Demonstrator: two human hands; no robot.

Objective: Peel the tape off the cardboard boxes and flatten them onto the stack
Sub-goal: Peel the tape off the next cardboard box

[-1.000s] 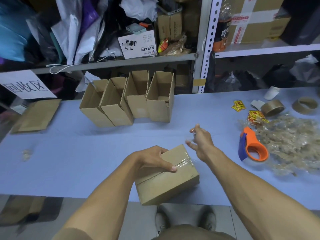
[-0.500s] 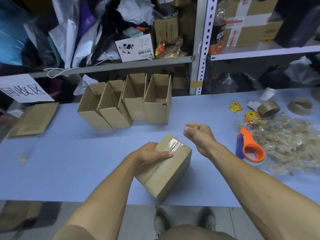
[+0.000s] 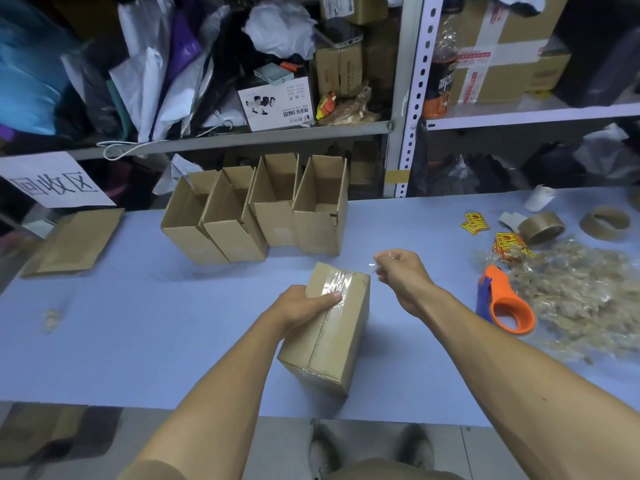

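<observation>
A small taped cardboard box lies on the blue table near the front edge, its long side pointing away from me. My left hand grips its far left part, thumb pressed on the clear tape on top. My right hand hovers just right of the box's far end, fingers pinched on a loose end of clear tape. Several open boxes stand in a row behind. A flattened cardboard stack lies at the far left.
An orange and blue tape dispenser lies to the right, beside a heap of crumpled peeled tape. Two tape rolls and yellow stickers sit at the back right. Cluttered shelves rise behind the table.
The box has been turned so its long side points away from me and its taped end faces up. My right hand has stayed beside it, pinching tape.
</observation>
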